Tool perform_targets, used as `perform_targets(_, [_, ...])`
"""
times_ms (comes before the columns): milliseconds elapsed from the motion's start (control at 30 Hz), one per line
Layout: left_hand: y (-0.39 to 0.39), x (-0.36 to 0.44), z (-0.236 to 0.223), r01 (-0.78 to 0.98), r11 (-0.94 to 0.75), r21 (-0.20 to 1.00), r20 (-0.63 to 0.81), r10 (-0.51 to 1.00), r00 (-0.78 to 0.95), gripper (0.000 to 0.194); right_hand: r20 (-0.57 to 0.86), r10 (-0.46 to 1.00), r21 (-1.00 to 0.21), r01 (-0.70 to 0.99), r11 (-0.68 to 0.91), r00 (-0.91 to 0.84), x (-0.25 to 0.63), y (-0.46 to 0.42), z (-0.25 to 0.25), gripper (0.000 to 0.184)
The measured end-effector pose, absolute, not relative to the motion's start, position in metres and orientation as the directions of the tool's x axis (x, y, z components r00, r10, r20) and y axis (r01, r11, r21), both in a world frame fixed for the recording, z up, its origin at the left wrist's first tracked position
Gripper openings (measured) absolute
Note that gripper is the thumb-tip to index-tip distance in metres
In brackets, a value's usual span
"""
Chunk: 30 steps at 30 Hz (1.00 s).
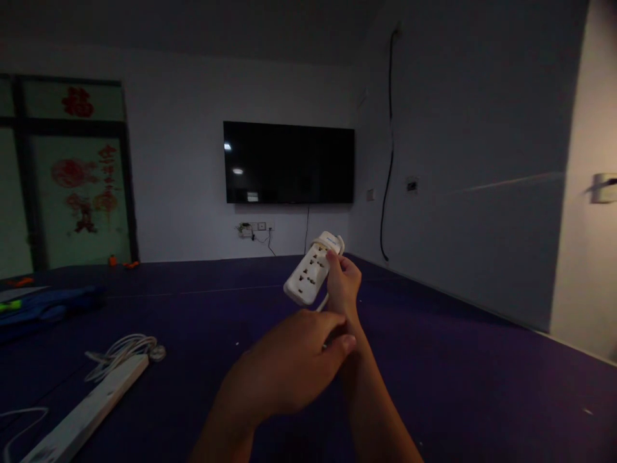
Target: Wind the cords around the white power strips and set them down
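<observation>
My right hand point(343, 283) grips a white power strip point(308, 273) by its right edge, thumb on the face. Raised above the dark surface, the strip is tilted, its sockets turned toward me. White cord is looped around its upper end, and a stretch of the cord point(322, 302) runs down behind my left hand point(294, 366). That hand crosses in front of my right wrist, its thumb and fingers closing near each other. A pale bit of cord shows between them; the rest of the grip is hidden.
A longer white power strip point(91, 411) with a coiled cord point(120, 354) lies at lower left on the dark purple surface point(457, 373). Blue cloth point(53, 305) lies beyond it. A television point(289, 164) hangs on the far wall; a black cable point(389, 148) dangles to its right.
</observation>
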<state>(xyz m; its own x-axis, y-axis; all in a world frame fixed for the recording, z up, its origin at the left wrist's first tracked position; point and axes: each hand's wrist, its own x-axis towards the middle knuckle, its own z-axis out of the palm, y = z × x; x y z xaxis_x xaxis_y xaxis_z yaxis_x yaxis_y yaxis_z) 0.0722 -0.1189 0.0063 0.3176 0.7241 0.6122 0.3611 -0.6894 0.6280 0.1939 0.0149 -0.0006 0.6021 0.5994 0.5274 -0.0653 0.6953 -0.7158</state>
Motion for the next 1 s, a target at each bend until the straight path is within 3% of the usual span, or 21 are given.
perform_targets(100, [-0.114,0.059,0.023,0.225,-0.631,0.743,0.542,0.763,0.352,0.027,0.536,0.606,-0.705,-0.083,0.704,0.588,0.187,0.012,0.002,0.032])
perform_targets(200, [-0.089,0.052,0.028,0.231,-0.672,0.703,0.68,0.731,0.057,0.031,0.607,0.605,-0.669,-0.079,0.739,0.515,0.178,0.011,0.003,0.034])
perform_targets(300, [-0.056,0.049,0.021,0.403,-0.586,0.703,0.689,0.702,-0.179,0.044,0.679,0.578,-0.619,-0.071,0.783,0.453,0.169,0.008,0.003,0.031])
perform_targets(467, [-0.026,0.051,0.009,0.053,-0.544,0.837,0.545,0.839,0.012,0.058,0.834,0.456,-0.501,0.082,0.861,0.312,0.156,-0.005,0.006,0.018])
perform_targets(600, [-0.022,0.053,0.009,-0.175,-0.446,0.878,0.456,0.889,0.026,0.068,0.884,0.42,-0.451,0.141,0.881,0.206,0.149,-0.011,0.007,0.012])
perform_targets(767, [-0.016,0.05,0.006,-0.27,-0.446,0.854,0.448,0.892,-0.056,0.065,0.824,0.554,-0.557,-0.011,0.831,0.116,0.149,-0.008,0.006,0.012])
perform_targets(900, [-0.011,0.047,0.004,-0.275,-0.45,0.85,0.45,0.891,-0.067,0.062,0.776,0.626,-0.597,-0.225,0.77,0.084,0.154,-0.007,0.008,0.026])
perform_targets(1000, [-0.011,0.048,0.004,-0.303,-0.477,0.825,0.484,0.873,-0.058,0.058,0.76,0.648,-0.609,-0.298,0.735,0.045,0.159,-0.009,0.011,0.032])
